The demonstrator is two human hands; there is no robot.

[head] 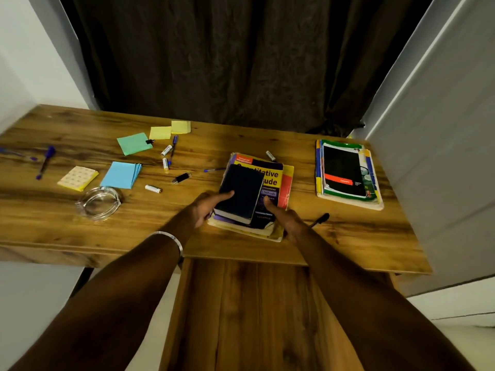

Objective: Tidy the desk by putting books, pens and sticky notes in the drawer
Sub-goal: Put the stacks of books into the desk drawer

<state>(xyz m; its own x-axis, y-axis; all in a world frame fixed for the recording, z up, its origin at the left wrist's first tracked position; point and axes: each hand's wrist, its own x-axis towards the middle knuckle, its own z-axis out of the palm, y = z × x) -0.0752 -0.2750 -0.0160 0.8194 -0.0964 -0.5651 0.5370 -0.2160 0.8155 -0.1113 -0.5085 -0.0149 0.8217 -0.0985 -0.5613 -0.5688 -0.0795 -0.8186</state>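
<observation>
A stack of books (284, 180) lies at the desk's near middle, topped by a small dark book (241, 191). My left hand (207, 207) grips the stack's left near corner, thumb lying on the dark book. My right hand (284, 218) grips the stack's right near edge, thumb on the yellow and purple cover. A second book pile (348, 175) lies at the right. Sticky notes in green (134, 143), yellow (170, 129) and blue (120, 174) lie at left, with a purple pen (45, 162) and a blue pen (214, 170). The open wooden drawer (254, 317) sits below the desk edge.
A glass ashtray (99, 202) stands near the front left. Small white batteries (153, 188) and a black cap (182, 178) are scattered mid-desk. A black pen (320, 219) lies right of my right hand. A patterned yellow pad (78, 178) lies at left. A dark curtain hangs behind.
</observation>
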